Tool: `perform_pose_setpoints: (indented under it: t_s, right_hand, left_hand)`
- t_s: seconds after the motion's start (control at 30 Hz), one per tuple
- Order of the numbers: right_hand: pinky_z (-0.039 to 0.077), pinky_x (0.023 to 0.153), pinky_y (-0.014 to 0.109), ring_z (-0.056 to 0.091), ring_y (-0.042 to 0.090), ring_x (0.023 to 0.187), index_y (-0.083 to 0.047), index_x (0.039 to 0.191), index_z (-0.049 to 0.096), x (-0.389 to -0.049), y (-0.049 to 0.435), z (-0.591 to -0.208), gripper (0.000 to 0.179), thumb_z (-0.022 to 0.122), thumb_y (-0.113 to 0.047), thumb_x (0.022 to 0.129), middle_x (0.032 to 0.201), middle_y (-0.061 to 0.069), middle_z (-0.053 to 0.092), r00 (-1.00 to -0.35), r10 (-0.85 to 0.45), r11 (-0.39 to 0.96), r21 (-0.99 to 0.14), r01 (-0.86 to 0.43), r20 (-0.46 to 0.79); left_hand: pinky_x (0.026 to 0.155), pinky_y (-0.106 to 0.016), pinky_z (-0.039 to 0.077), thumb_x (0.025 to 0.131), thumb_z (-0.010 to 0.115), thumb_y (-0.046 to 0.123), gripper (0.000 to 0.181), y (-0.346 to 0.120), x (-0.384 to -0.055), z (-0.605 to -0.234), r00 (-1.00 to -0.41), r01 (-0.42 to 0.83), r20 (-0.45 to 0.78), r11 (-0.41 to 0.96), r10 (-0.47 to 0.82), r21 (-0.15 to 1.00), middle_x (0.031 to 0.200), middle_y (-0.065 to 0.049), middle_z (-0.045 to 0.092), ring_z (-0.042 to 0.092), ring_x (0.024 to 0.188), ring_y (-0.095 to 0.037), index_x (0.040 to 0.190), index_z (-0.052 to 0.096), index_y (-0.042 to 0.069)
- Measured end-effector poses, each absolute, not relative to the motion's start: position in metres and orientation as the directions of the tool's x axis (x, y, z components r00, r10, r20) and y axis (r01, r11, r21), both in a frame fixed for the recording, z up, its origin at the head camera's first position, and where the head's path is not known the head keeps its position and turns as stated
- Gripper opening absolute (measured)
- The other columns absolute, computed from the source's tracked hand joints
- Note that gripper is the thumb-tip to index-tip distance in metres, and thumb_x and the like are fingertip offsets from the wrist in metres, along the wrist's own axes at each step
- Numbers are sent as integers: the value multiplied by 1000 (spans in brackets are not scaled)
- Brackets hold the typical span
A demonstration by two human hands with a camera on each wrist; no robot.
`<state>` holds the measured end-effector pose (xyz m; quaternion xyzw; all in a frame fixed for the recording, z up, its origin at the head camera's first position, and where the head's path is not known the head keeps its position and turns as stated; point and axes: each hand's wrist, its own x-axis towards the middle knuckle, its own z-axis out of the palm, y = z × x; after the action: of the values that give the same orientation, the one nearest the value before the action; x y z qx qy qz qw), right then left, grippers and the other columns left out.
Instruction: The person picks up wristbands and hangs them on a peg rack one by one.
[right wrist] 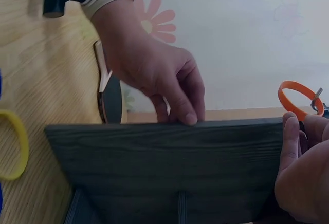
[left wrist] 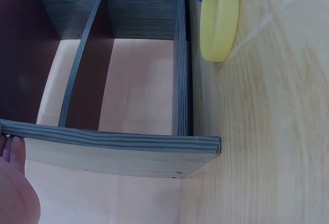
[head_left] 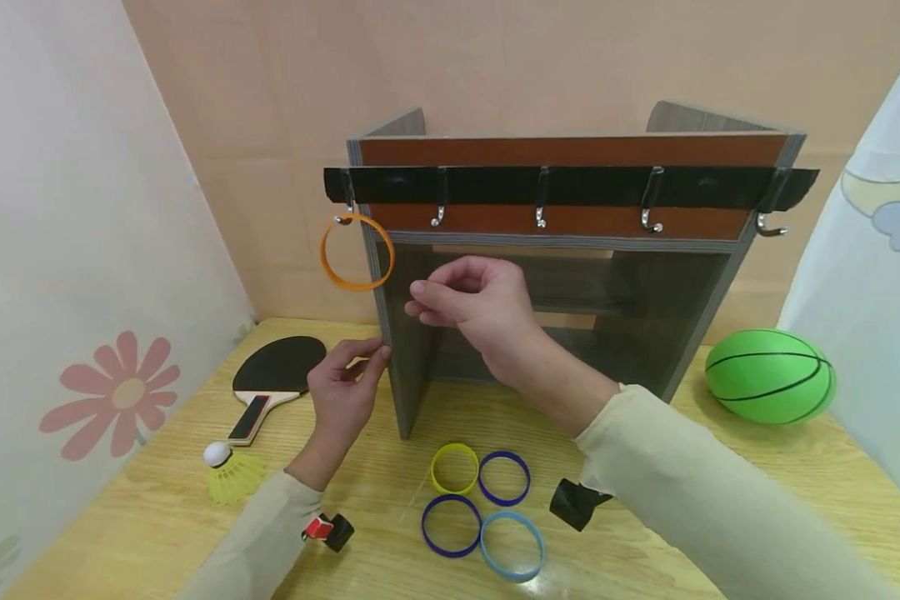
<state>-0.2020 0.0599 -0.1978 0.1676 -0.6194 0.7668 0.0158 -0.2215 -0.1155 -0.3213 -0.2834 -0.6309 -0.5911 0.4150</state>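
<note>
An orange ring hangs from the leftmost metal hook on the grey-and-brown shelf unit. My right hand is in the air just right of that ring, fingers loosely bent, nothing in them. Lower down, my left hand holds the front edge of the unit's left side panel between thumb and fingers. On the table in front lie a yellow ring, two dark blue rings, one nearer the unit, and a light blue ring.
Further hooks line the black strip across the unit. Left of it lie a table tennis paddle and a yellow shuttlecock. A green ball sits at the right. Walls stand behind and at both sides.
</note>
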Motion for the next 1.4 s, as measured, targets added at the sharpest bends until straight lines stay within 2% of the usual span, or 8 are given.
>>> perform_pose_setpoints:
  t_s: [0.47,0.8,0.97,1.17,1.27,1.4]
  right_hand:
    - [57,72,38,67,29,80,4,93,60,-193,109,-223,18,71,-9,86,92,20,65,-950,-223,68,-969,-239,219]
    - [57,67,38,64,31,72,1,86,62,-193,138,-274,17,73,-12,85,77,14,65,-953,-262,243,-946,-217,152]
    - [57,65,35,64,25,71,3,88,63,-191,152,-302,14,71,-8,85,79,13,66,-949,-287,290,-933,-215,130]
    - [57,65,43,64,34,74,8,93,62,-185,168,-341,13,68,0,85,81,17,64,-952,-294,283,-943,-172,86]
    - [56,63,40,62,33,72,9,95,62,-181,174,-356,14,66,1,84,82,17,65,-953,-297,273,-950,-151,66]
    - [55,60,33,60,25,69,10,95,61,-176,179,-371,18,67,1,82,81,13,64,-958,-286,286,-951,-119,34]
  left_hand:
    - [70,-24,56,75,64,-25,13,-118,-222,-322,-503,844,852,129,-146,520,81,-30,61,64,76,-12,86,65,-18]
    - [69,-22,55,76,65,-23,11,-117,-221,-327,-515,832,844,149,-152,534,80,-27,63,64,75,-10,86,66,-17]
    - [69,-23,55,76,65,-23,11,-117,-222,-326,-509,838,848,141,-150,528,79,-29,62,64,75,-9,86,65,-17]
    - [69,-23,56,76,65,-22,10,-115,-222,-324,-517,832,843,141,-152,536,80,-30,62,64,75,-10,85,65,-18]
    - [68,-23,56,76,65,-22,10,-115,-221,-324,-518,828,841,156,-154,539,79,-29,62,64,75,-10,85,65,-17]
    - [69,-24,56,76,66,-22,10,-115,-221,-324,-513,830,845,164,-150,533,80,-28,62,64,75,-10,85,65,-17]
